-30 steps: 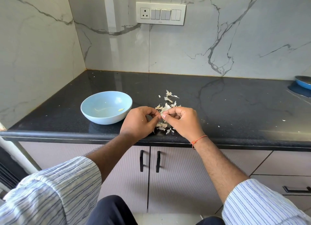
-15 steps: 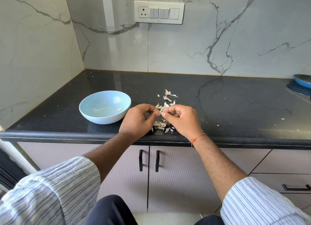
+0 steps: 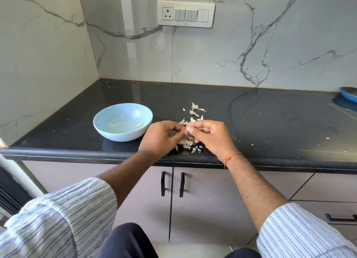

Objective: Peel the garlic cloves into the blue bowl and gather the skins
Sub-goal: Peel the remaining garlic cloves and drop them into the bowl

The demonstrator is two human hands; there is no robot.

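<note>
A light blue bowl (image 3: 123, 122) stands on the black counter left of my hands, with one small peeled clove (image 3: 139, 124) inside it. Papery garlic skins (image 3: 194, 112) lie scattered behind and beneath my hands. My left hand (image 3: 160, 139) and my right hand (image 3: 211, 136) meet fingertip to fingertip just above the skins. Between them they pinch a small whitish garlic clove (image 3: 188, 127), mostly hidden by the fingers.
The black counter (image 3: 251, 122) runs right to a blue pan (image 3: 348, 94) at the far edge. Small skin flecks (image 3: 192, 138) dot the counter right of my hands. Marble walls close the back and left. Cabinet doors with black handles (image 3: 172, 183) sit below the counter edge.
My hands have stayed together over the skins, with the fingertips shifting slightly on the clove. The bowl and the skins have not moved.
</note>
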